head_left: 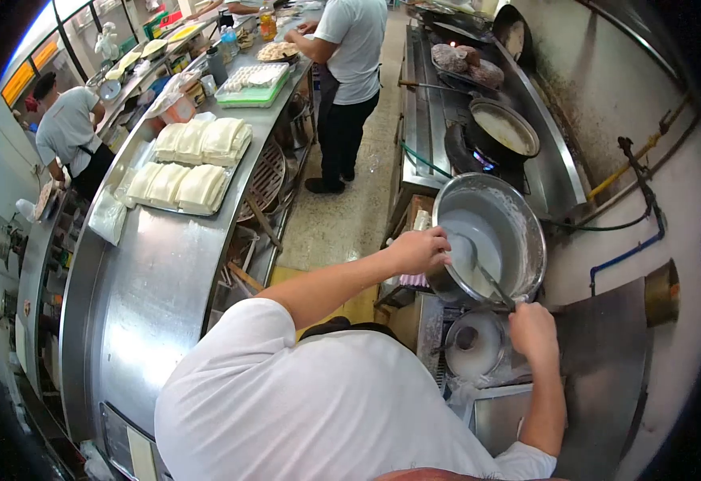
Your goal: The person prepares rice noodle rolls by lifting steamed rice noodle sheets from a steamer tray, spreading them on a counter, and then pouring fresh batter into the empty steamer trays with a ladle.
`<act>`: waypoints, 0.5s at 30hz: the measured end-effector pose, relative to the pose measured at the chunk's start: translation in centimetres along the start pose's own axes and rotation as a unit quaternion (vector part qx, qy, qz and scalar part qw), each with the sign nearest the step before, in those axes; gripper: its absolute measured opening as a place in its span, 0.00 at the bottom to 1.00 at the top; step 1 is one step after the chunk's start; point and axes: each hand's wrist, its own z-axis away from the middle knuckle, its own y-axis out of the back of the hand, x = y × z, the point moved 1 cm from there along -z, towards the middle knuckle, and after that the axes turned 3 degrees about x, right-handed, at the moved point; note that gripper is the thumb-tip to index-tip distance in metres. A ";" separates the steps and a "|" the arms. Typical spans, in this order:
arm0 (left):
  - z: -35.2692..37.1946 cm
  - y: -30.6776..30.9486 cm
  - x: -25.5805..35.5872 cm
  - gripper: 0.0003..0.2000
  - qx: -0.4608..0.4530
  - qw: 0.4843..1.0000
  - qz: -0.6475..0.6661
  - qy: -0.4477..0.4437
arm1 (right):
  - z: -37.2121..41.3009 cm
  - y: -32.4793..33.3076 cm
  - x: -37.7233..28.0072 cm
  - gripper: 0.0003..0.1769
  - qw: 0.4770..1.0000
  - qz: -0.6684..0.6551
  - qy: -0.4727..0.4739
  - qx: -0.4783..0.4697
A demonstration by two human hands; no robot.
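A large steel mixing bowl (531,240) with a thin whitish liquid (472,228) in the bottom is in front of me, its inner wall streaked with white. My left hand (421,250) is closed on its near-left rim. In my right hand (533,329) is the handle of a metal ladle (491,280); its head dips into the liquid. Below the mixing bowl, close to my right hand, stands a smaller metal pot (476,345) with whitish contents and a round dark-looking thing in it.
A black wok (504,128) with pale contents sits over a lit blue flame (483,160). Beyond it are dark bundles on a tray (467,66). On the left steel counter (146,297) lie stacked pale dough sheets (178,188). Two co-workers (350,72) stand farther off.
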 end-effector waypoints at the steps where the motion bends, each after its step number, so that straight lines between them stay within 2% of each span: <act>1: 0.0 -0.1 -0.2 0.19 0.005 1.000 0.002 -0.003 | 0.4 1.5 -0.2 0.11 1.000 0.002 0.010 -0.013; 3: 0.3 0.0 -0.2 0.19 0.007 1.000 0.014 0.001 | 0.5 2.7 -0.3 0.12 0.999 -0.004 0.040 -0.010; 6: 0.4 0.5 0.0 0.19 0.004 1.000 0.028 0.013 | 0.6 4.8 -1.2 0.10 0.998 -0.030 0.038 -0.026; 8: 0.5 0.4 -0.1 0.18 0.007 1.000 0.023 0.013 | 0.2 4.0 -1.7 0.10 0.997 -0.037 0.045 -0.041; 11: 0.3 0.3 -0.3 0.17 0.006 1.000 0.028 -0.001 | 0.4 2.7 -4.1 0.11 0.997 -0.070 0.017 -0.005; 12: 0.1 0.2 -0.3 0.17 0.015 1.000 0.025 -0.004 | 0.1 0.3 -4.2 0.11 0.998 -0.061 0.016 0.029; 14: 0.0 0.0 -0.5 0.17 0.024 0.999 0.030 -0.014 | -0.1 -2.1 -5.9 0.11 1.000 -0.008 -0.007 0.025; 15: -0.1 -0.3 -0.7 0.17 0.039 0.999 0.034 -0.015 | -0.2 -3.0 -6.6 0.11 0.997 0.026 0.002 0.079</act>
